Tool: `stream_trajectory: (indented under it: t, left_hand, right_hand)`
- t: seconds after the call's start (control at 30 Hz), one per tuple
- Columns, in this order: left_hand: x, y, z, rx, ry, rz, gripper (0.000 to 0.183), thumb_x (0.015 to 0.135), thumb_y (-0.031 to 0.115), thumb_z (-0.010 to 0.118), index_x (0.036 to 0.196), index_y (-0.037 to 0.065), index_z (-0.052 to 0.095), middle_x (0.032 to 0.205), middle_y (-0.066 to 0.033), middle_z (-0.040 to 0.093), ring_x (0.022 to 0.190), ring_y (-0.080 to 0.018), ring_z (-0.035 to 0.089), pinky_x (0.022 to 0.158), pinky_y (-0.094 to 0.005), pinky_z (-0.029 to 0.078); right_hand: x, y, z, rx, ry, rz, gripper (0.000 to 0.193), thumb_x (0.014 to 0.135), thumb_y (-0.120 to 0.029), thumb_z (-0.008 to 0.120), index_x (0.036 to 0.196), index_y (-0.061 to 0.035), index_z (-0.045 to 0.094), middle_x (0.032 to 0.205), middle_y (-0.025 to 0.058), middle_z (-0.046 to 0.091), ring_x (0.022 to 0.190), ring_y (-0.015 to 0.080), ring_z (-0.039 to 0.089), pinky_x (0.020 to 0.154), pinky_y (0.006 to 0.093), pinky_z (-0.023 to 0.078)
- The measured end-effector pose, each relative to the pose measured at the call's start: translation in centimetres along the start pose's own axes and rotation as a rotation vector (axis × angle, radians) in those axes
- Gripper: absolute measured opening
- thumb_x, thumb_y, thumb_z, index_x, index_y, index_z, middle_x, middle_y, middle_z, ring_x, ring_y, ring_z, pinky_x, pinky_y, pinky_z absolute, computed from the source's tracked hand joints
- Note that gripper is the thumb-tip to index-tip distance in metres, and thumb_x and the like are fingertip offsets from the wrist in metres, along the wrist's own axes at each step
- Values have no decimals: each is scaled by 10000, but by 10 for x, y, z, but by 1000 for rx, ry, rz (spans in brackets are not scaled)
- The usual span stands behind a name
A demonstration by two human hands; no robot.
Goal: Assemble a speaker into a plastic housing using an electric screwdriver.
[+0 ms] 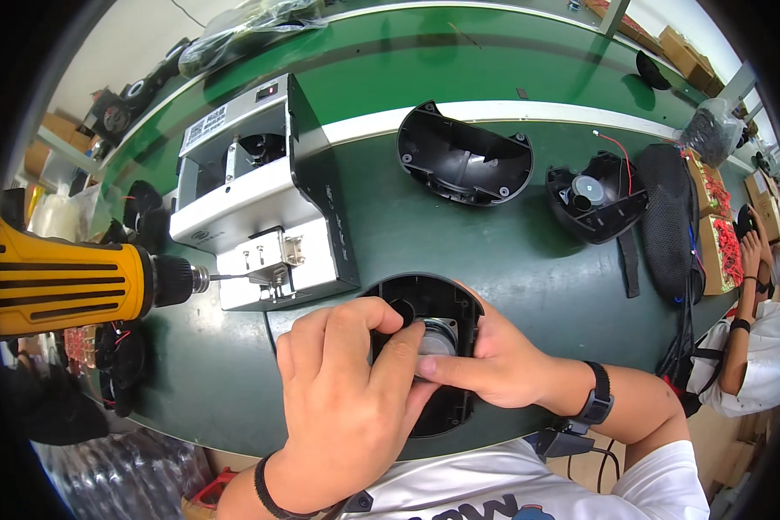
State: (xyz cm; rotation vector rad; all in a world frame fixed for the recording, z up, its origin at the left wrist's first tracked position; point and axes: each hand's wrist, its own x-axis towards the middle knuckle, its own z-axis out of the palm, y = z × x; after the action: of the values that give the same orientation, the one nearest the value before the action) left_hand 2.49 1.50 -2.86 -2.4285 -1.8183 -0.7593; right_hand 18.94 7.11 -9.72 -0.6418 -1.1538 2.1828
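A black plastic speaker housing (443, 414) lies at the near edge of the bench, its hollow side up. Inside it sits a round speaker driver (437, 341) with a metal back. My left hand (347, 381) is closed over the left side, its thumb and forefinger pinching at the driver's edge. Wrapped round the housing's right side, my right hand (507, 360) presses its thumb on the driver. My fingers hide part of the driver and the housing's left rim.
A silver screw feeder (264, 208) stands left of centre; a yellow electric screwdriver (74, 282) points at it. Beyond lie an empty half housing (468, 160) and one with a driver (598, 195). At right are a black mesh bag (667, 208), boxes of red-wired parts (721, 247) and a co-worker's arm (741, 329).
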Motion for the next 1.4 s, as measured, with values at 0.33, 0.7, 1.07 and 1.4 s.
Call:
stream_trajectory:
  t: [0.33,0.7,1.07,1.4]
  left_hand:
    - [-3,-2,-1,-9,-21,10,479,508,141,850,960,53,718,999,-85,532,929,-283,482,771,-386,420]
    - [-28,-48,-53,-333,1058,-15,572,851,342,684,1207,-77,526,1149,-140,500,995,-264,509,888,-374,419]
    - [40,-82,-122,-1039,127,42,506,993,471,453,1260,47,526,996,-69,473,965,-200,486,976,-428,386]
    - [57,-76,-124,-1163,168,117,423,959,459,475,1114,65,479,784,5,442,769,-106,487,768,-294,434]
  right_hand:
    - [-1,-2,2,-65,-13,13,615,894,-63,682,1393,-26,324,1188,65,556,1056,110,557,928,285,475]
    - [6,9,-9,140,43,20,674,896,-63,675,1443,-17,283,1267,80,540,1139,133,534,1001,316,442]
    - [4,4,-5,217,123,47,586,881,-15,663,1393,-39,379,1233,58,569,1111,136,558,991,327,456]
    - [8,-14,-7,71,198,-26,570,867,-14,683,1356,-1,390,1190,71,583,1068,130,572,959,308,474]
